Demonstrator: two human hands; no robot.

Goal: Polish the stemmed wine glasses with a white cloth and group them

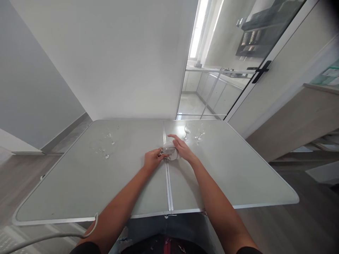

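Observation:
Over the table's middle seam, my left hand (153, 158) grips a clear wine glass (169, 150) near its stem end, with the bowl pointing right. A pale cloth (173, 156) lies around the bowl, and my right hand (184, 149) presses it there with the thumb side; its index finger stretches out. The fingers partly hide the glass's stem and foot. Beyond my right hand are two clear stemmed glasses (186, 132) (199, 135). More clear glassware (107, 155) is on the left half, its outlines hard to make out.
The pale folding table (127, 190) has a metal rim and a central seam. A wall (132, 70) stands at its far edge. To the right are a glass door with a black handle (261, 71) and a wooden shelf (288, 116). A light cable (63, 235) crosses at lower left.

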